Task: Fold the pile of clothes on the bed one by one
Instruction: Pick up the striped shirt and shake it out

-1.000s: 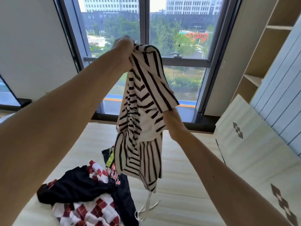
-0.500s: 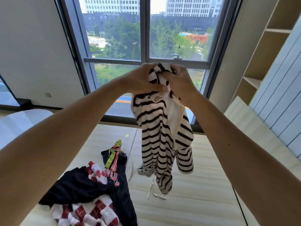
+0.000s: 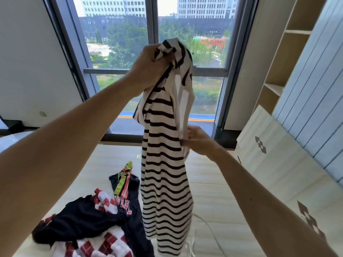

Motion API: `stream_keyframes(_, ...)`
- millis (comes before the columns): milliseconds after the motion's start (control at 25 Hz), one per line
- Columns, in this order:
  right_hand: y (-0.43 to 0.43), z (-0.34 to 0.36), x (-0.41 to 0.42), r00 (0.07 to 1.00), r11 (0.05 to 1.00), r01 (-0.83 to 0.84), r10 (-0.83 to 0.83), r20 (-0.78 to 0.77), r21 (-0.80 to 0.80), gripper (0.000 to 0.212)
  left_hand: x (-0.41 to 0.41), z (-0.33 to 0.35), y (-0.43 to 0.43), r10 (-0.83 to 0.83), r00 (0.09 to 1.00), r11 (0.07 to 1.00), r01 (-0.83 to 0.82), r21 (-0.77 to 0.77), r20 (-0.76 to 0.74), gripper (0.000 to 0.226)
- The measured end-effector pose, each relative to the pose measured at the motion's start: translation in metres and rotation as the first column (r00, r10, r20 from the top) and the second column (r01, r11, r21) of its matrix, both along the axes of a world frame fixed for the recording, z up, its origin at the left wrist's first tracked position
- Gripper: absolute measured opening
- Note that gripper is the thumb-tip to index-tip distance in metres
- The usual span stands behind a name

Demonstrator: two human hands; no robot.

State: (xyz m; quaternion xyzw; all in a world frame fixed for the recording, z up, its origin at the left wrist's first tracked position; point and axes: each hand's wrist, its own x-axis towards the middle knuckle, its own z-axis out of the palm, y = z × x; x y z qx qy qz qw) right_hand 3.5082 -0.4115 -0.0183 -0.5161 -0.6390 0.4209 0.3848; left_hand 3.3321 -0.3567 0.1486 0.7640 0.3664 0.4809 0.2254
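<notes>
**Opening out a striped garment before the first fold**

The left hand (image 3: 150,67) is raised, with its fingers curled round a bunched upper part of the striped garment (image 3: 165,182). The garment hangs full length in front of the window (image 3: 118,43). Its lower end is over the bed (image 3: 222,182), and whether it touches the bed cannot be told. The right hand (image 3: 198,140), lower and well apart from the left, pinches an edge of the same cloth about halfway down.

The step appears to be finding the garment's outline. The top grip holds a wad of cloth, so each hand would do best to work along to a shoulder or seam corner. The cloth could then be shaken flat and laid on bare mattress beside the pile (image 3: 89,225), not on it.

Count — two hands, both on cloth, and one striped garment held. The pile shows a black piece (image 3: 78,221), a red-and-white checked piece (image 3: 111,243) and a dark lettered piece (image 3: 124,203) — seemingly three, though their boundaries cannot be told.
</notes>
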Motion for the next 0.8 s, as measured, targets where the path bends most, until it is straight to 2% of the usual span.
stream_keyframes(40,0.002,-0.008,0.001,0.998,0.999,-0.005,0.002,-0.071,-0.041,0.005,-0.002,0.001,0.001,-0.001,1.000,1.000,0.001,0.004,0.008,0.029)
stream_keyframes(160,0.011,-0.004,0.014,0.953,0.982,0.186,-0.188,-0.239,-0.031,0.018,-0.017,0.004,0.007,0.040,0.999,0.999,-0.040,0.024,0.006,0.024)
stream_keyframes(280,0.021,0.030,0.032,0.840,0.882,0.471,-0.446,-0.310,0.005,0.020,-0.042,0.009,0.015,0.142,0.989,0.988,-0.144,0.046,0.044,0.028)
stream_keyframes(480,0.031,0.094,0.049,0.806,0.825,0.545,-0.468,-0.362,0.148,0.024,-0.073,-0.005,0.022,0.284,0.958,0.957,-0.286,0.050,0.037,0.033)
stream_keyframes(640,0.038,0.115,0.063,0.828,0.755,0.560,-0.498,-0.257,0.342,0.023,-0.092,-0.014,0.030,0.316,0.946,0.948,-0.318,0.008,0.071,0.019)
stream_keyframes(720,0.038,0.118,0.074,0.851,0.724,0.504,-0.508,-0.129,0.471,0.020,-0.098,-0.013,0.027,0.277,0.954,0.961,-0.278,-0.010,0.114,0.028)
stream_keyframes(800,0.037,0.115,0.085,0.852,0.730,0.397,-0.519,0.073,0.557,0.017,-0.102,-0.012,0.026,0.242,0.957,0.970,-0.237,-0.052,0.162,0.035)
